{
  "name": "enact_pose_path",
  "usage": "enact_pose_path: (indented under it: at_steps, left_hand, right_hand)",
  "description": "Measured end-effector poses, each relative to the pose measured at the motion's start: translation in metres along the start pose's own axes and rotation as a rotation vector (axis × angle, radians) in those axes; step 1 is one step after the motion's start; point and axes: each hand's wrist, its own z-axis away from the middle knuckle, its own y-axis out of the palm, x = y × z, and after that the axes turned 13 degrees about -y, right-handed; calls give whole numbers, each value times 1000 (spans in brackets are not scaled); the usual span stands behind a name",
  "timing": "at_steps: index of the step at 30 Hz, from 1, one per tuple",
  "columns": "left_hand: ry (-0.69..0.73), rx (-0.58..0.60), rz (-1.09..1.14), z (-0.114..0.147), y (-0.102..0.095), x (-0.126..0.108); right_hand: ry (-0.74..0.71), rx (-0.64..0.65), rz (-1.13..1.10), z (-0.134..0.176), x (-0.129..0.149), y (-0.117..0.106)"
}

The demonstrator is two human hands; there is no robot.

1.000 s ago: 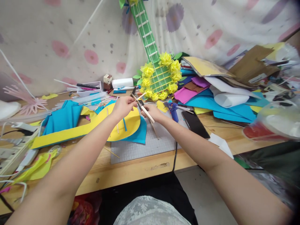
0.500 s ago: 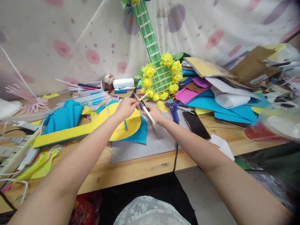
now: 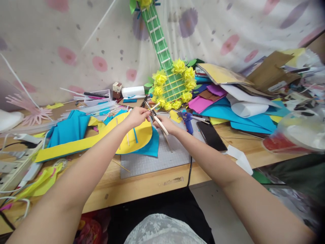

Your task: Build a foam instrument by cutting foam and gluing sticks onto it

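In the head view, my left hand (image 3: 140, 116) pinches a thin pale stick (image 3: 155, 106) above the table. My right hand (image 3: 167, 125) is closed around scissors with a white handle (image 3: 161, 125); their blades point up and left, close to the stick and my left fingertips. Whether the blades touch the stick I cannot tell. Left of and partly under my left forearm lies a yellow guitar-shaped cutout (image 3: 142, 134) with thin strips on its round body. Blue sheet material (image 3: 153, 145) shows beneath it, on a grey cutting mat (image 3: 142, 166).
A green guitar model with yellow flowers (image 3: 162, 51) leans on the curtain behind. Right of my hands are a blue glue gun (image 3: 188, 122) and a black phone (image 3: 212, 135). Coloured sheets (image 3: 243, 117) pile up at right. A power strip (image 3: 19, 166) lies far left.
The view has shifted very slightly. Both hands keep their places, with the stick and the scissors still held close together.
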Motion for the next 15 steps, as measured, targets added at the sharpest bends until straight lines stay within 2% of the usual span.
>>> enact_pose_path:
  at_steps: [2,9,12,15]
  left_hand:
    - [-28,36,71,1,-1,0]
    - [-108,79,108,7,-3,1]
    - [-122,77,93,5,0,3]
    - [-128,44,46,-1,-1,5]
  right_hand:
    - [5,-29,-5,1,2,1]
    - [102,-41,71,5,4,8]
    - [112,-33,74,6,3,9]
    - [72,21,-16,6,2,4]
